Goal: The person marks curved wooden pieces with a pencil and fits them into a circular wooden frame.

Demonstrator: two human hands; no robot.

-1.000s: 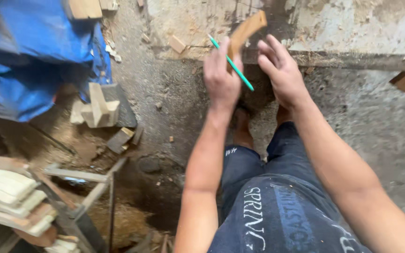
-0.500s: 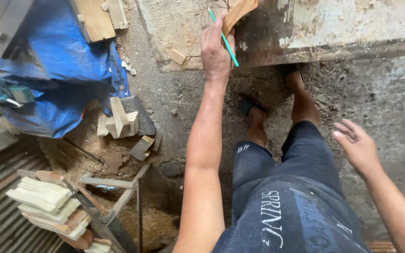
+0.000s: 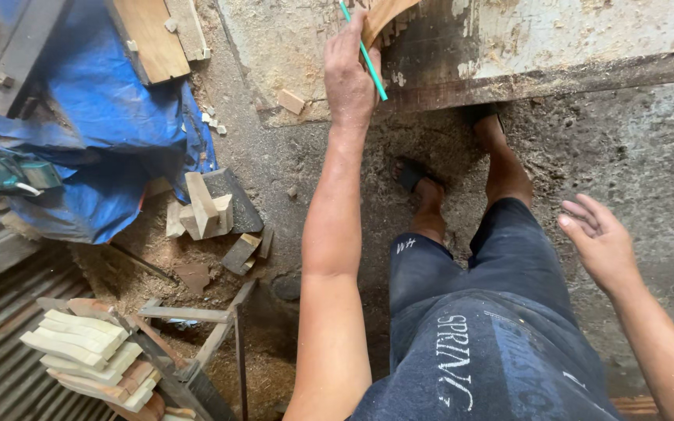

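Left hand (image 3: 350, 74) closed around a green pencil (image 3: 364, 53), fingers also pressing a curved wood piece (image 3: 384, 17) against the workbench (image 3: 555, 47) at far centre; right hand (image 3: 602, 242) open, empty, hanging off to the right, well apart from the work; offcut blocks (image 3: 204, 210) and blue tarp (image 3: 103, 148) left (stacked slats (image 3: 87, 351) near left); risk as I read it: one-handed hold, piece could slide and the mark go off.

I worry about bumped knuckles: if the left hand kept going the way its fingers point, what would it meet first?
The left hand points up the picture, along the work surface. It already touches the curved wooden piece and holds a green pencil. That wooden piece would likely come first, though depth is unclear.
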